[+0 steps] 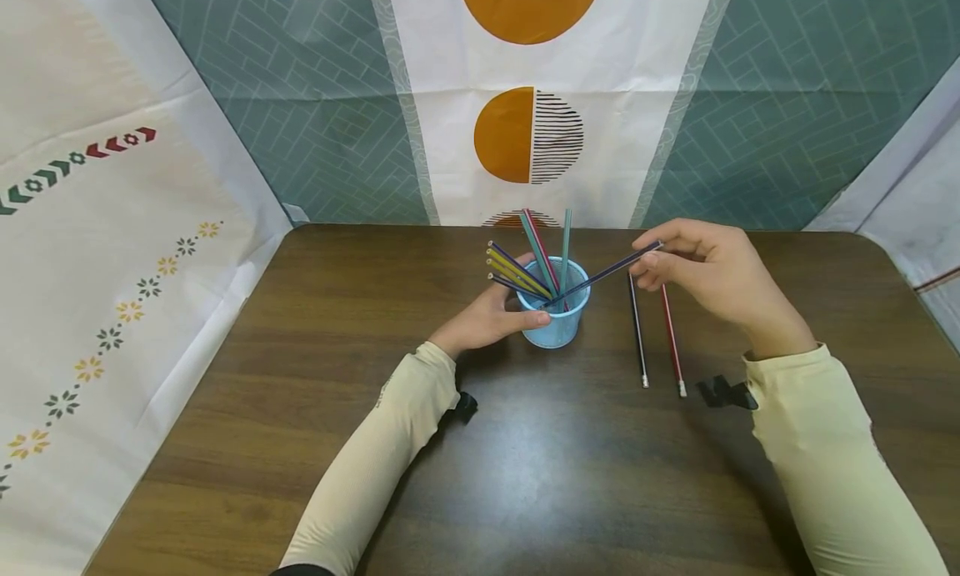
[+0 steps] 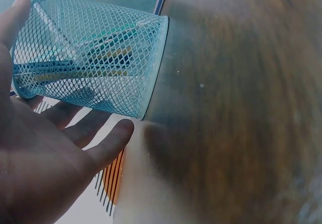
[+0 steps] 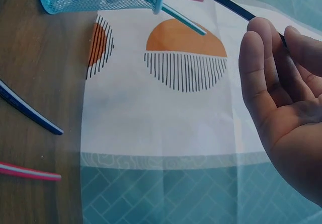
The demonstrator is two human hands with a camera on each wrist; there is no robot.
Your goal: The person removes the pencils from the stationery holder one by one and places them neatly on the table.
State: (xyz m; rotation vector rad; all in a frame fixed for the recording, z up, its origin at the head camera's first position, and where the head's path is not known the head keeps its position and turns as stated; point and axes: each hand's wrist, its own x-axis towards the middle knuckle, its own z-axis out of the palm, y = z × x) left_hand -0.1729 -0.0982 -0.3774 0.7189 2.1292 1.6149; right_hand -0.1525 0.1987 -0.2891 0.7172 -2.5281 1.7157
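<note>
A light blue mesh pencil cup (image 1: 553, 334) stands upright on the table. My left hand (image 1: 489, 318) holds it from the left, thumb at the near rim and fingers along the far side; the mesh wall (image 2: 95, 53) is close in the left wrist view. Yellow pencils (image 1: 517, 272) and dark ones lean left in the cup, beside a teal pencil (image 1: 566, 242) and a red one (image 1: 542, 247). Between thumb and fingertips, my right hand (image 1: 708, 267) pinches a dark pencil (image 1: 615, 267), tilted with its lower end inside the cup's mouth.
Right of the cup, a black pencil (image 1: 637, 330) and a red pencil (image 1: 672, 338) lie side by side on the brown table (image 1: 585, 476). Behind the table's far edge hangs a patterned cloth (image 1: 330, 101). A white cloth (image 1: 150, 326) hangs at the left.
</note>
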